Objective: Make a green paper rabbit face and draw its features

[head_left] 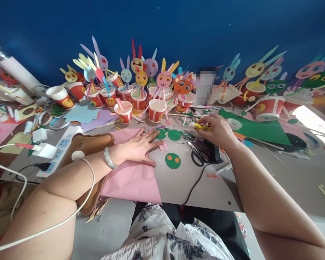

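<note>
My left hand lies flat with fingers spread, over a sheet of pink paper and small pink strips. Its fingertips reach the edge of a green paper disc. Beside that lies another green disc. A third green disc bears two orange ovals and rests on the table below. My right hand is closed around a yellow glue stick with a white end. Black-handled scissors and a black corded tool, partly hidden, lie under and beside this hand.
Red-and-white paper cups with paper bunny faces line the back by a blue wall. At left are a brown bag, a power strip and a white cable across my left arm. Green paper lies at right.
</note>
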A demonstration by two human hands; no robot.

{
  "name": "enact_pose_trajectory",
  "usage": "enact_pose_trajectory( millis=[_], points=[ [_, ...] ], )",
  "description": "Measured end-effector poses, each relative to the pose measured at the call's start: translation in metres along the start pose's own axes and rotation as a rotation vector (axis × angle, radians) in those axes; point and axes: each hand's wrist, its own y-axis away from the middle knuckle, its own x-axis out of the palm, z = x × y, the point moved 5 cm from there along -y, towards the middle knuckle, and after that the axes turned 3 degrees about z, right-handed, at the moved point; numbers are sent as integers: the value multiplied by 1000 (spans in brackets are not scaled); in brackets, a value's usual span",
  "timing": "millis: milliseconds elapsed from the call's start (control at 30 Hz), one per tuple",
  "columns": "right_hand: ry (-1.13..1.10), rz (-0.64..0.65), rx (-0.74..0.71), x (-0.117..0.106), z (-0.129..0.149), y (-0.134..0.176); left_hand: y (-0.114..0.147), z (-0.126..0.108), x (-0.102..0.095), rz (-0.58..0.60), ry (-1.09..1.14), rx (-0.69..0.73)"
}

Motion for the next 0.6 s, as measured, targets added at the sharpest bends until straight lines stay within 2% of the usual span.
enact_pose_trajectory(
  millis=[200,367,600],
  points=[
    [150,64,-14,-3,1,0,0,1,1,-20,-5,11],
    [239,143,-40,7,4,1,-1,1,2,-12,7,5],
    [280,173,-70,22,10,2,-1,1,1,-5,23,-2]
  ],
)
